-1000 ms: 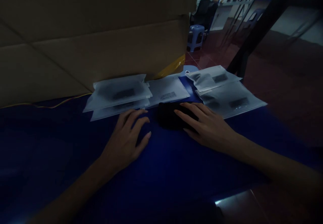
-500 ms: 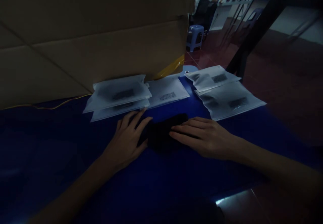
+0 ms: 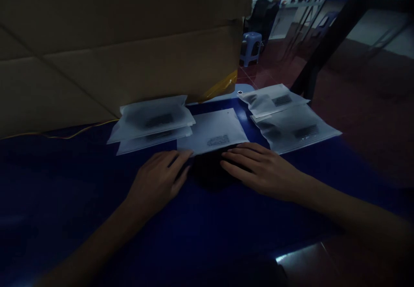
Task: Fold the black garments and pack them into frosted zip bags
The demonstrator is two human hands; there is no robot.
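A small black item (image 3: 208,172) lies on the dark blue table (image 3: 207,226) in front of me. My right hand (image 3: 258,170) rests flat on its right side, fingers stretched out. A flat white bag with a printed label (image 3: 215,131) lies just behind the item, its near edge over the item's far side. My left hand (image 3: 158,179) reaches the bag's near left corner, fingers together and pinching that corner.
A large cardboard box (image 3: 123,41) with yellow tape stands along the table's back. Two stacks of frosted bags with dark contents lie at left (image 3: 152,121) and right (image 3: 287,114). A thin yellow cord (image 3: 64,136) runs at left. A person sits far behind near a blue stool (image 3: 250,45).
The flat white bag has slid toward me from beside the box and now overlaps the black item. My left hand shifted to its near corner. My right hand stayed on the black item.
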